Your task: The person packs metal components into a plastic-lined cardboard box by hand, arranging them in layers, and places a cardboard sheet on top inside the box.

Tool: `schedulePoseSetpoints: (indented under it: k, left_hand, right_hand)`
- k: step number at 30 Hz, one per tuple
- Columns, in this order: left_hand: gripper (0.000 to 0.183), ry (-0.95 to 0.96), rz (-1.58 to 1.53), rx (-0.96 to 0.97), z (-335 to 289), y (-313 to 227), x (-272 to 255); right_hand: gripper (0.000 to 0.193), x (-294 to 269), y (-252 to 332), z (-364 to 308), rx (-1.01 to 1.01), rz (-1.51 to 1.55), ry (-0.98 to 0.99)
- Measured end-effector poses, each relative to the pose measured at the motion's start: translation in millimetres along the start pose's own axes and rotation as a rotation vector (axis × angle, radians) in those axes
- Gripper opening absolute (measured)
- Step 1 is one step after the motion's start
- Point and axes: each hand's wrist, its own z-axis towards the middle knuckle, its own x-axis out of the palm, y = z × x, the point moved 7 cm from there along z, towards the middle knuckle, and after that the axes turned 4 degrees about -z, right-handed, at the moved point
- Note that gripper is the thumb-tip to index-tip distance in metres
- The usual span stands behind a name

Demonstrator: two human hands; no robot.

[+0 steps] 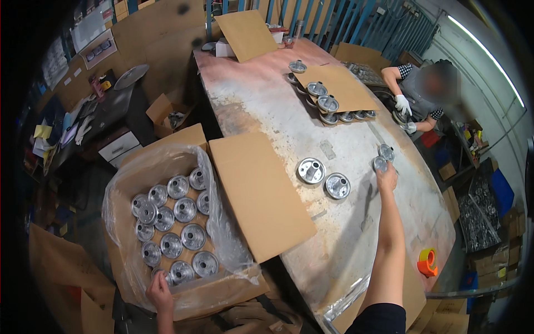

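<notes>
My right hand (387, 179) reaches far across the table, its fingers closed on a round silver metal part (380, 163). Just beyond it is another round metal part (386, 151). My left hand (160, 294) is at the near left corner of an open cardboard box (222, 299), fingers pinched at the edge of a mostly hidden metal part. Inside the box, several flanged silver parts (193, 236) with central hubs stand in rows on a cardboard sheet. A clear plastic liner (225, 245) hangs over the box walls. Two more parts (311, 170) sit mid-table.
A stained table (261, 103) carries a cardboard sheet (339, 89) with several metal parts beneath and around it. Orange and yellow tape rolls (427, 263) lie at the right edge. A gloved co-worker (414, 92) handles a part across the table. A box flap (261, 195) overlaps the table.
</notes>
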Motion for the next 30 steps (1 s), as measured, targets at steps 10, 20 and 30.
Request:
schedulePoseSetpoints:
  k: [10,20,30]
  left_hand:
    - [0.020,0.019,0.079,-0.047,5,-2,0]
    - [0.018,0.010,0.064,-0.089,3,3,-3]
    - [0.015,0.025,0.140,-0.034,3,-11,-5]
  right_hand:
    - [0.050,60,0,95,-0.051,-0.259,0.177]
    - [0.035,81,4,101,-0.109,-0.354,0.278]
    - [0.043,38,46,8,-0.684,-0.226,-0.028]
